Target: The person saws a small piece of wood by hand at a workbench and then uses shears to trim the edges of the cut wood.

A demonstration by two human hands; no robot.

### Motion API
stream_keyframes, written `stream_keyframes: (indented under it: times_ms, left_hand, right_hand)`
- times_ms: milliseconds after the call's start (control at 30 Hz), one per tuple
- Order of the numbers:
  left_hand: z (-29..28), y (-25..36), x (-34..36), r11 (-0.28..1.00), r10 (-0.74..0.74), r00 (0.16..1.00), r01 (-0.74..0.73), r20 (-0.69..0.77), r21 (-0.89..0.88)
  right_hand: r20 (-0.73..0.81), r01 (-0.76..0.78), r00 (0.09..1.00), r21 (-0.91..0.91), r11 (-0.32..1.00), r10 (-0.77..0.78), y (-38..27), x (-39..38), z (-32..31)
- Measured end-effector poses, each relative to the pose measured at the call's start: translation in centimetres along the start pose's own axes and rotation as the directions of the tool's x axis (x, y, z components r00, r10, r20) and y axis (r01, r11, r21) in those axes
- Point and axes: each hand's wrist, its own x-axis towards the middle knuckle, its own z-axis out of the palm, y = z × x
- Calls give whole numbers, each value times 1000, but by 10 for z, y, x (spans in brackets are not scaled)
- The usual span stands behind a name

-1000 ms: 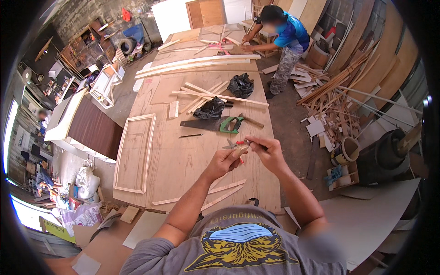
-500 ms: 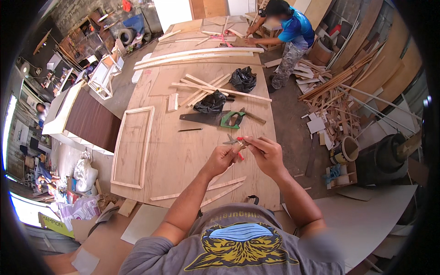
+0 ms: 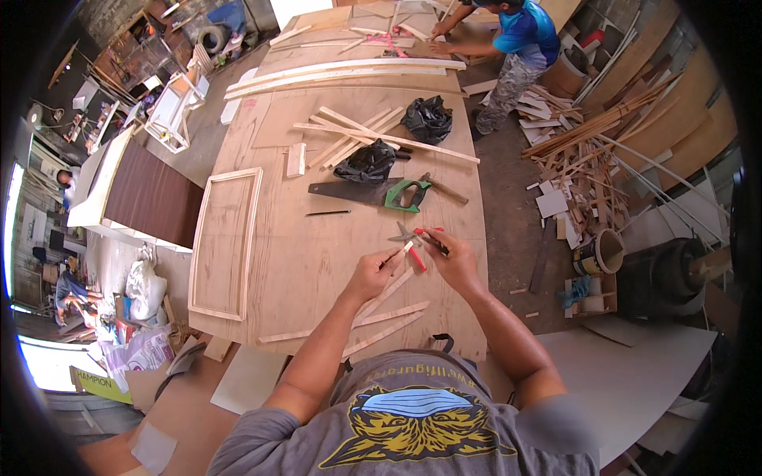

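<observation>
My left hand [image 3: 373, 275] is closed in a pinch on a slim dark stick with a pale tip [image 3: 408, 247]. My right hand [image 3: 458, 262] has its fingers closed on a small dark object [image 3: 435, 244], mostly covered by the fingers. Between and just beyond my hands, red-handled pliers [image 3: 417, 258] lie on the plywood table [image 3: 278, 262], handles spread and grey jaws pointing left. Farther off lies a handsaw with a green handle [image 3: 406, 195]. A dark pencil-like stick [image 3: 328, 213] rests left of the pliers.
Wood strips [image 3: 365, 143], two black plastic bags [image 3: 428, 119] and a hammer [image 3: 446, 189] lie beyond the saw. A wooden frame [image 3: 193, 242] is at the left edge. Loose strips [image 3: 386, 329] lie near my body. A co-worker [image 3: 524, 40] bends over the far right end.
My hands have moved apart; the pale-tipped stick and the pliers' red handles show more clearly between them. The view has shifted slightly, and the co-worker leans farther over the table.
</observation>
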Motion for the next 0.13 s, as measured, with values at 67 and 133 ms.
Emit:
stream_keyframes:
  times_ms: [67, 133]
  left_hand:
    - [-5, -32, 8, 991, 22, 998, -14, -56, 132]
    - [-15, -81, 7, 919, 30, 994, 12, -101, 393]
  right_hand:
    - [34, -16, 999, -13, 1000, 17, 22, 0, 15]
    - [379, -208, 854, -378, 902, 356, 40, 4, 28]
